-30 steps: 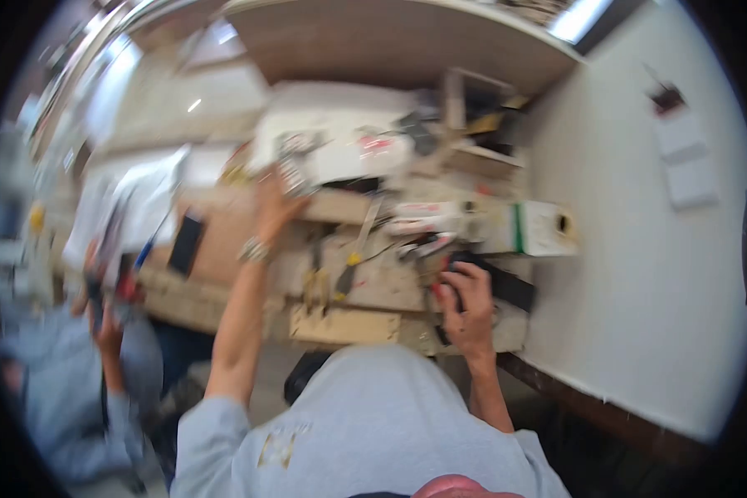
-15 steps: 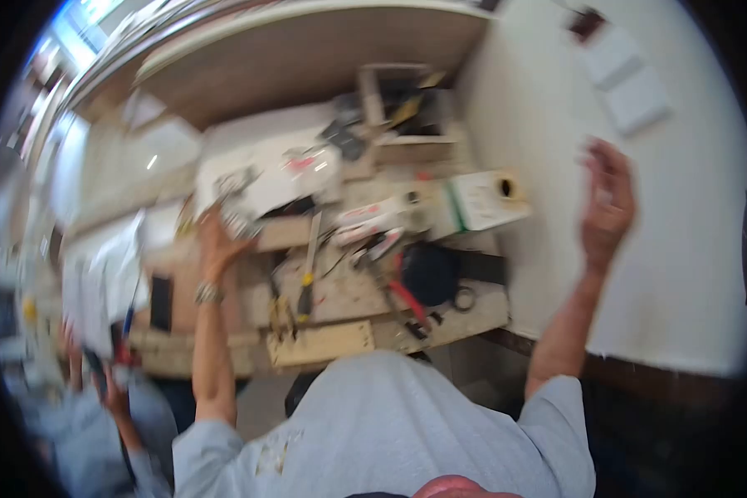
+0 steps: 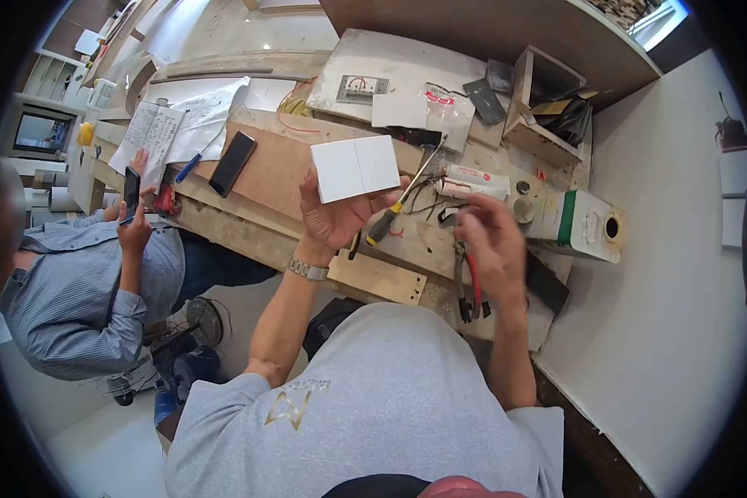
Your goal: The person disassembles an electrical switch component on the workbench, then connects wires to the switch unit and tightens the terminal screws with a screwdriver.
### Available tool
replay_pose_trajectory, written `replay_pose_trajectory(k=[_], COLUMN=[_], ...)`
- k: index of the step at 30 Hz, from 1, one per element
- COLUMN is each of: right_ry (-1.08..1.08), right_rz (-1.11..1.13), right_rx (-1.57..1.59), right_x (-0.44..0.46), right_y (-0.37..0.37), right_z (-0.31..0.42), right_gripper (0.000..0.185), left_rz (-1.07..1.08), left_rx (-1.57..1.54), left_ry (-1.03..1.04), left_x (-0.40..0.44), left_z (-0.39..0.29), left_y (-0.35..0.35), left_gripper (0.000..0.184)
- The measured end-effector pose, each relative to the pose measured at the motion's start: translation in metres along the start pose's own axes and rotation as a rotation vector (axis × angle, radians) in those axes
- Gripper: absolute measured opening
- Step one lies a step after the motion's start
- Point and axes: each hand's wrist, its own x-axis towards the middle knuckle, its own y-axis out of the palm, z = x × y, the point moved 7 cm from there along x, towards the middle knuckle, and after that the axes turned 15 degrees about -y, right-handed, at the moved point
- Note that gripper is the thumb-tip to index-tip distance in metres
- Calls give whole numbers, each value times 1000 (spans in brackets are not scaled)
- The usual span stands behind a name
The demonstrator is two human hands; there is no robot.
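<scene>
In my left hand (image 3: 340, 217) I hold up a white two-part wall switch (image 3: 357, 168), its front face towards me. The thumb is at its left edge and the fingers run behind its lower and right edges. My right hand (image 3: 496, 249) is lifted over the bench's right part, its fingers loosely bent and partly smeared; nothing shows in it. Below it lie red-handled pliers (image 3: 475, 286). Between the hands lies a screwdriver (image 3: 382, 226) with a yellow and grey handle.
Behind stand a wooden box (image 3: 548, 145) of dark pieces and a white-green can (image 3: 577, 224). A metal switch frame (image 3: 363, 88) lies on a white board. A phone (image 3: 233, 163) lies left. A person (image 3: 100, 282) at far left holds another phone. White switches (image 3: 733, 173) sit on the right wall.
My view has turned, shifting the bench. The white wall switch is now in my raised left hand. My right hand has come from beside the right wall to over the bench.
</scene>
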Motion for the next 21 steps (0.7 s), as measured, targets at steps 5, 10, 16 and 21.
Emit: replay_pose_trajectory(k=[5,10,16,21], right_ry=[-70,-310,-381,-289], right_rz=[105,127,136,168], right_rx=[-87,-330,-437,-357], right_x=[-3,-9,-22,-23], right_y=[45,53,57,52], right_z=[-1,25,16,5], right_gripper=[33,45,58,54], left_rz=[118,75,-69,-17], left_rx=[-196,13,133,-169], left_ry=[-144,-137,-225,-323], left_x=[-7,-15,-19,-19], left_z=[22,33,42,57], left_y=[19,21,27,25], left_gripper=[108,108,102,107])
